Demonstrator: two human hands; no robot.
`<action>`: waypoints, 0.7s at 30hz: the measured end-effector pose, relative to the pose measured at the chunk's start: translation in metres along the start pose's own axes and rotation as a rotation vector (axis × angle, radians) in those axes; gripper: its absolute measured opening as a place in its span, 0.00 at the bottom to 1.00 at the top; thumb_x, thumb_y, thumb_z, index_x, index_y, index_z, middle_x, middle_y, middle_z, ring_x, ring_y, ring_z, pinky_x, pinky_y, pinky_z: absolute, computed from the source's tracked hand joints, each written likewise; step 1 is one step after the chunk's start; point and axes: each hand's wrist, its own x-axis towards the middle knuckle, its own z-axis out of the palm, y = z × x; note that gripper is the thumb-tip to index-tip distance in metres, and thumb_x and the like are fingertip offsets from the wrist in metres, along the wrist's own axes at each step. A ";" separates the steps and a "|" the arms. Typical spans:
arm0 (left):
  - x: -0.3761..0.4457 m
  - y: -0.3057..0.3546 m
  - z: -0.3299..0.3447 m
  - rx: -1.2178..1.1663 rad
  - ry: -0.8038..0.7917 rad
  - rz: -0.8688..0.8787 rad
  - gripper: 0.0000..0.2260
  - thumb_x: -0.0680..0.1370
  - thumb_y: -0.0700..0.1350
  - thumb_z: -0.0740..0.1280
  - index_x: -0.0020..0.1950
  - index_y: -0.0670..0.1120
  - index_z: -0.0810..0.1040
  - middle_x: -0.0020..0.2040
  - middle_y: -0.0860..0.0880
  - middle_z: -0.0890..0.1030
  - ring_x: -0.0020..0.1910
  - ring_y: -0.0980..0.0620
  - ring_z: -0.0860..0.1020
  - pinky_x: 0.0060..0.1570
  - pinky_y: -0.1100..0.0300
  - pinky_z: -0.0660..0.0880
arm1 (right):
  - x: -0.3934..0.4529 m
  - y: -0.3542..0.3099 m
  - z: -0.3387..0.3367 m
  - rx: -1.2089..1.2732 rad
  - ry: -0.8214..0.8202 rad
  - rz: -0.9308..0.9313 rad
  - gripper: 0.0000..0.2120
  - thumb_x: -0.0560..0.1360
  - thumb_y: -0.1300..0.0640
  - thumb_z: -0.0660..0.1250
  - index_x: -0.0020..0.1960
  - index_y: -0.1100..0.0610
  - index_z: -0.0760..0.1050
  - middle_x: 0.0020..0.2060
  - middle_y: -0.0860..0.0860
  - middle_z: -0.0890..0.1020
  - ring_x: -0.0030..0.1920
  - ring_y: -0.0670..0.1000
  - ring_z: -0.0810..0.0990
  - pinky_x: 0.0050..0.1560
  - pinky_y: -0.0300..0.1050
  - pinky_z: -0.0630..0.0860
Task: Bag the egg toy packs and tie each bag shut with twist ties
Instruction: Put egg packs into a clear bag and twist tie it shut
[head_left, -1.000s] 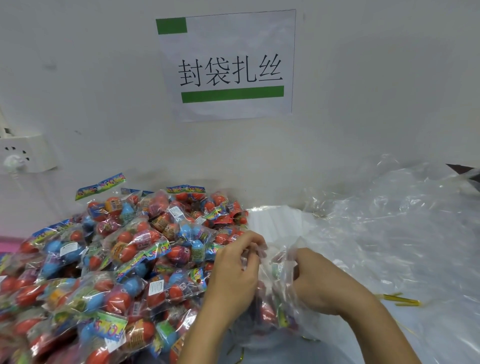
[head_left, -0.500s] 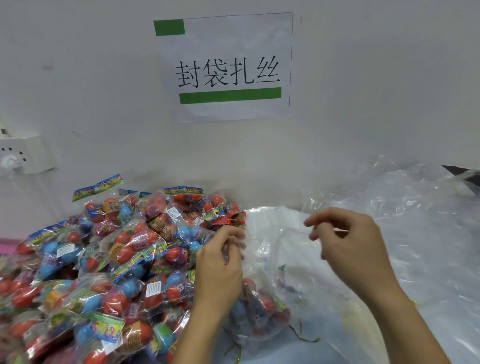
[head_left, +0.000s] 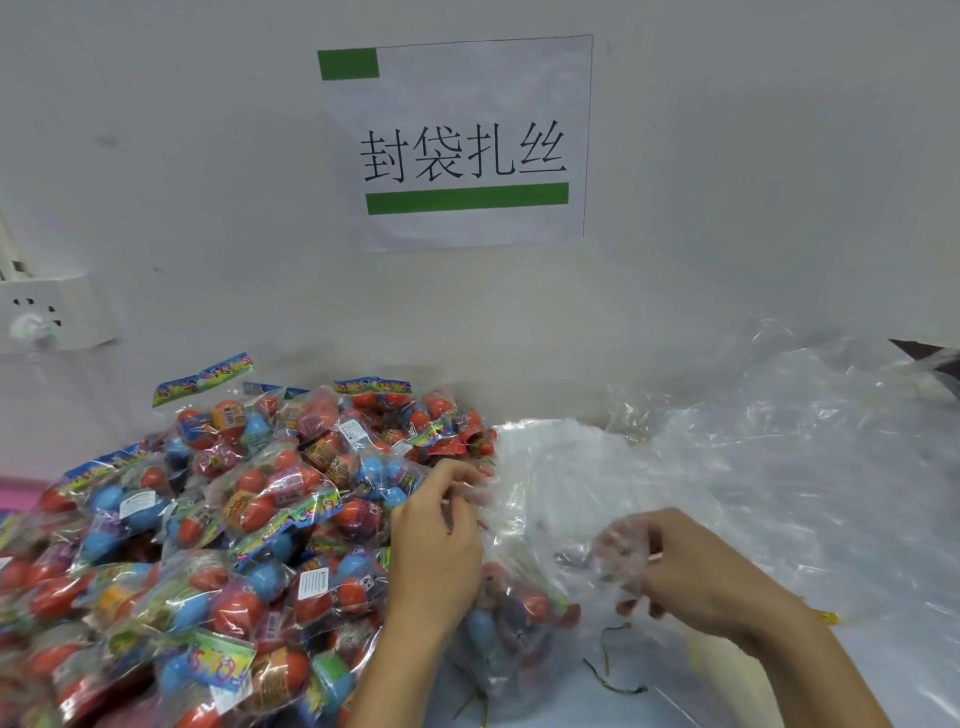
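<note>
A big heap of egg toy packs (head_left: 218, 530), red, blue and orange eggs in printed wrappers, fills the left half of the table. In front of me a clear plastic bag (head_left: 540, 499) holds several egg packs (head_left: 511, 613) at its bottom. My left hand (head_left: 434, 540) pinches the bag's left rim near the heap. My right hand (head_left: 675, 571) grips the bag's right rim, its fingers seen through the film. Loose green twist ties (head_left: 613, 675) lie on the table just below the bag.
A pile of empty clear bags (head_left: 779, 457) covers the right side of the table. A yellow twist tie (head_left: 826, 617) shows beside my right wrist. The wall behind carries a paper sign (head_left: 462, 145) and, at left, a power socket (head_left: 47, 312).
My right hand, raised and free of the bag half a second ago, has dropped and taken hold of the right rim. The left hand keeps its pinch on the left rim.
</note>
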 end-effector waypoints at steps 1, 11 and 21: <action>0.000 0.000 -0.001 0.009 -0.018 -0.015 0.18 0.80 0.32 0.61 0.45 0.56 0.77 0.39 0.53 0.81 0.27 0.58 0.70 0.29 0.63 0.68 | 0.001 -0.003 0.001 0.044 0.069 -0.054 0.14 0.72 0.70 0.65 0.39 0.55 0.83 0.34 0.49 0.85 0.32 0.44 0.81 0.30 0.34 0.71; -0.003 0.005 -0.012 -0.091 -0.372 0.040 0.11 0.78 0.44 0.71 0.58 0.55 0.76 0.53 0.56 0.82 0.51 0.55 0.82 0.50 0.64 0.78 | 0.003 -0.008 -0.001 0.290 0.238 -0.272 0.06 0.72 0.57 0.74 0.37 0.54 0.83 0.32 0.51 0.83 0.32 0.43 0.79 0.31 0.32 0.70; 0.003 0.015 -0.009 -0.383 0.017 0.068 0.12 0.81 0.36 0.65 0.44 0.51 0.80 0.38 0.45 0.83 0.38 0.44 0.84 0.39 0.53 0.82 | 0.011 0.001 -0.005 0.331 0.455 -0.172 0.09 0.76 0.52 0.72 0.37 0.53 0.81 0.27 0.49 0.80 0.26 0.45 0.76 0.30 0.34 0.69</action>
